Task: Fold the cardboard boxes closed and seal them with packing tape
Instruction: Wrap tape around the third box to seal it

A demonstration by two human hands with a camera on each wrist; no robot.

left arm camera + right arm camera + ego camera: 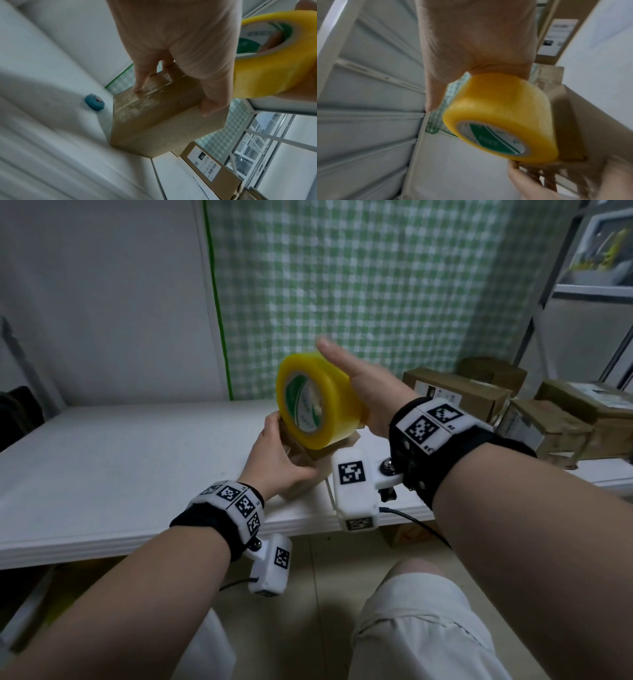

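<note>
A small brown cardboard box [159,121] stands on the white table [120,460], its top shiny with tape. My left hand [277,460] grips the box from above, fingers curled over its edges [211,106]. My right hand [363,392] holds a thick yellow roll of packing tape [318,402] just above the box, with fingers inside the roll's core and the thumb stretched over its rim. The roll [501,121] shows a green and white core label. In the head view the roll and hands hide most of the box [318,453].
Several closed brown boxes with labels [455,395] are piled at the table's right end, by a metal shelf frame [548,285]. A small blue round object [94,103] lies on the table left of the box. A green checked cloth [359,285] hangs behind.
</note>
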